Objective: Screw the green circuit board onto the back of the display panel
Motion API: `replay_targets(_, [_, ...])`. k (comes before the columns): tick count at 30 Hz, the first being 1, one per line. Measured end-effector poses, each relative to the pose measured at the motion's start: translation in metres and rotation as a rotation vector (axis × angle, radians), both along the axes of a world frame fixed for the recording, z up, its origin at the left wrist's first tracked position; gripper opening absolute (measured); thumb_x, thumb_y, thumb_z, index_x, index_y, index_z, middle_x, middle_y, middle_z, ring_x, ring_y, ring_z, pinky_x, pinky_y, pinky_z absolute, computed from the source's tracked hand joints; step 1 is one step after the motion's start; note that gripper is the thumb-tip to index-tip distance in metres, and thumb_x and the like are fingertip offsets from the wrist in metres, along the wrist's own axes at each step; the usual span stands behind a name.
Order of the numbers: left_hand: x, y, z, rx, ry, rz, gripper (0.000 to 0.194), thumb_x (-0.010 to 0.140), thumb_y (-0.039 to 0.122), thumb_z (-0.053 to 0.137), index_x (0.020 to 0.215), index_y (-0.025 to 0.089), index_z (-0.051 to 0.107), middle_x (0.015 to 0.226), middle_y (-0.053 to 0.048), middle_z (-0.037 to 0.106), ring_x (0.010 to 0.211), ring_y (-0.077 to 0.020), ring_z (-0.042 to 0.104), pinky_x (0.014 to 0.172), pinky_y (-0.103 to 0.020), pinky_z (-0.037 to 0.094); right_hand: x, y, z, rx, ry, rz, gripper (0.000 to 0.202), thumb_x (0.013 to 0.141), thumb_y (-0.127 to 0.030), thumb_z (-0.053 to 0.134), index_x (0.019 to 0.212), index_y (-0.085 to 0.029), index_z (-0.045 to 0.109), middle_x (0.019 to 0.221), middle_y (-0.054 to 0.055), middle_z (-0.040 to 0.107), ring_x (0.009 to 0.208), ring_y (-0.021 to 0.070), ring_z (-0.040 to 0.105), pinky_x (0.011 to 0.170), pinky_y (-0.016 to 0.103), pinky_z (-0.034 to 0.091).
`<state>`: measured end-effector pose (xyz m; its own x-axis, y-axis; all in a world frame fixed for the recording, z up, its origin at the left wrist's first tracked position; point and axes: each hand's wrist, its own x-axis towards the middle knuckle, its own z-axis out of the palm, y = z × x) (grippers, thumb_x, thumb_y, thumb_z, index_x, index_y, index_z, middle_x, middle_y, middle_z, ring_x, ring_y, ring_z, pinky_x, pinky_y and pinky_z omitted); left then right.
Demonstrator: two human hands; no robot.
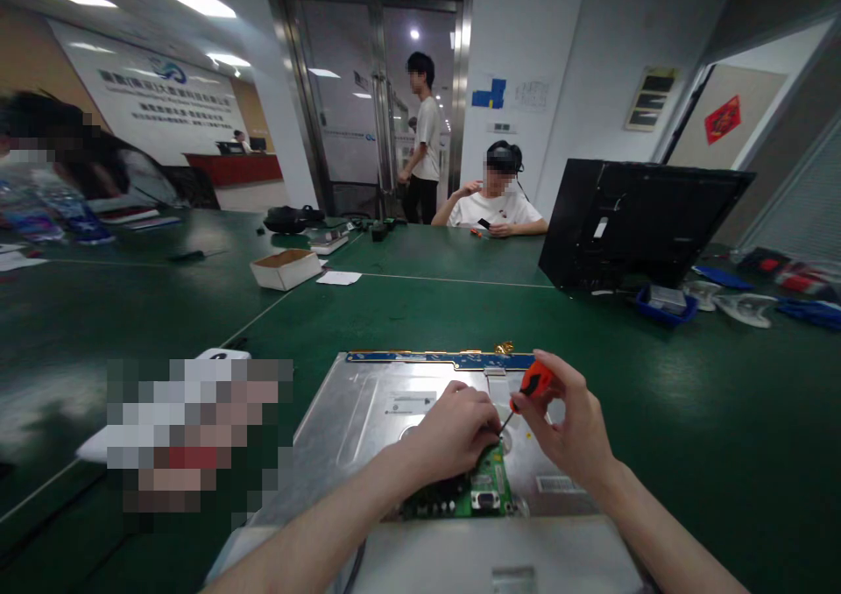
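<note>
My right hand point(570, 419) is closed around the orange and black handle of a screwdriver point(534, 382). Its thin shaft slants down to the left, and the tip ends at the upper edge of a green circuit board point(491, 480). Over that board my left hand point(460, 427) lies with its fingers curled together close to the tip; what they pinch, if anything, is hidden. The board sits on the silvery metal back of a flat display panel point(368, 419). Along the panel's far edge runs a narrow blue circuit strip point(420, 359).
Left of the panel, a blurred patch covers part of a white object point(223, 354). Farther off stand an open cardboard box point(286, 270), a black monitor point(644, 226) and a blue tray point(665, 307). Across the green table point(420, 309) sits a person point(499, 200); another walks by the door.
</note>
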<state>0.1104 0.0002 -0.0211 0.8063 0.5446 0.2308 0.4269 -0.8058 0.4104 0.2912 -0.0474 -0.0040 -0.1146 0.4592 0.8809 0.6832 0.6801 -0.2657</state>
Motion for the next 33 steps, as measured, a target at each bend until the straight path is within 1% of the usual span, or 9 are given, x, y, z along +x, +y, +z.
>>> replay_targets(5, [0.0,-0.0009,0.0003,0.016,0.004,0.009,0.011,0.08,0.008,0.063,0.081,0.018,0.068,0.081,-0.002,0.07,0.081,-0.0206,0.064,0.085,-0.037,0.04,0.0016,-0.0003,-0.0008,-0.002,-0.025,-0.01,0.043,0.098,-0.031,0.057,0.138,-0.025,0.042,0.076,-0.003,0.062,0.046,0.0096,0.055,0.042,0.02,0.05])
replay_targets(9, [0.0003,-0.0018,0.0022,0.016,0.012,0.004,0.009,0.08,0.009,0.064,0.081,0.017,0.068,0.083,-0.003,0.07,0.084,-0.0213,0.064,0.084,-0.036,0.04,0.0006,-0.0033,0.0017,-0.082,-0.002,0.067,0.048,0.1,-0.021,0.047,0.147,-0.023,0.035,0.088,0.003,0.069,0.056,0.0119,0.065,0.048,0.022,0.055])
replay_targets(11, [0.0004,-0.0017,0.0017,0.021,0.009,0.009,0.009,0.081,0.009,0.064,0.081,0.017,0.068,0.084,-0.003,0.07,0.084,-0.0211,0.064,0.085,-0.036,0.04,-0.0001,-0.004,0.0024,-0.1,0.011,0.088,0.051,0.099,-0.018,0.045,0.148,-0.024,0.034,0.088,0.003,0.07,0.06,0.0126,0.068,0.049,0.021,0.056])
replay_targets(15, [0.0008,-0.0009,-0.0003,0.023,0.011,0.011,0.01,0.081,0.008,0.065,0.08,0.017,0.068,0.083,-0.002,0.07,0.083,-0.0205,0.064,0.086,-0.036,0.04,0.0004,-0.0024,0.0004,-0.05,0.012,0.023,0.046,0.099,-0.023,0.052,0.143,-0.025,0.039,0.078,-0.002,0.064,0.05,0.0102,0.06,0.044,0.019,0.052])
replay_targets(18, [0.001,-0.0008,-0.0001,0.026,0.02,0.009,0.012,0.08,0.007,0.065,0.082,0.018,0.068,0.084,-0.002,0.07,0.084,-0.0203,0.065,0.086,-0.036,0.041,0.0018,-0.0005,-0.0021,-0.002,-0.004,-0.026,0.043,0.098,-0.031,0.056,0.138,-0.025,0.041,0.078,-0.003,0.061,0.046,0.0088,0.054,0.041,0.019,0.048])
replay_targets(21, [0.0011,-0.0011,0.001,0.025,0.019,0.011,0.011,0.08,0.007,0.065,0.081,0.018,0.068,0.084,-0.002,0.071,0.084,-0.0203,0.065,0.086,-0.036,0.04,0.0026,-0.0001,-0.0024,-0.001,-0.018,-0.036,0.041,0.098,-0.034,0.056,0.136,-0.025,0.042,0.078,-0.003,0.059,0.046,0.0085,0.053,0.041,0.019,0.047])
replay_targets(24, [0.0011,-0.0013,0.0019,0.024,0.02,0.008,0.01,0.08,0.007,0.067,0.08,0.017,0.068,0.084,-0.002,0.071,0.082,-0.0204,0.065,0.085,-0.036,0.04,0.002,-0.0022,0.0,-0.042,-0.014,-0.005,0.042,0.099,-0.031,0.053,0.139,-0.024,0.041,0.081,-0.001,0.062,0.048,0.0089,0.055,0.042,0.019,0.049])
replay_targets(29, [0.001,-0.0015,0.0025,0.036,0.035,0.006,0.01,0.081,0.008,0.067,0.082,0.017,0.069,0.085,-0.003,0.071,0.084,-0.0208,0.065,0.083,-0.035,0.041,0.0006,-0.0058,0.0026,-0.133,0.023,0.086,0.049,0.1,-0.018,0.045,0.147,-0.024,0.034,0.081,0.0,0.066,0.055,0.0109,0.064,0.047,0.018,0.053])
replay_targets(33, [0.0011,-0.0022,0.0026,0.042,0.041,0.012,0.011,0.081,0.006,0.066,0.082,0.017,0.069,0.084,-0.003,0.071,0.084,-0.0209,0.065,0.084,-0.035,0.04,0.0011,-0.0027,-0.0005,-0.067,0.013,0.024,0.046,0.099,-0.022,0.05,0.143,-0.024,0.037,0.074,-0.003,0.062,0.049,0.0105,0.059,0.044,0.019,0.051])
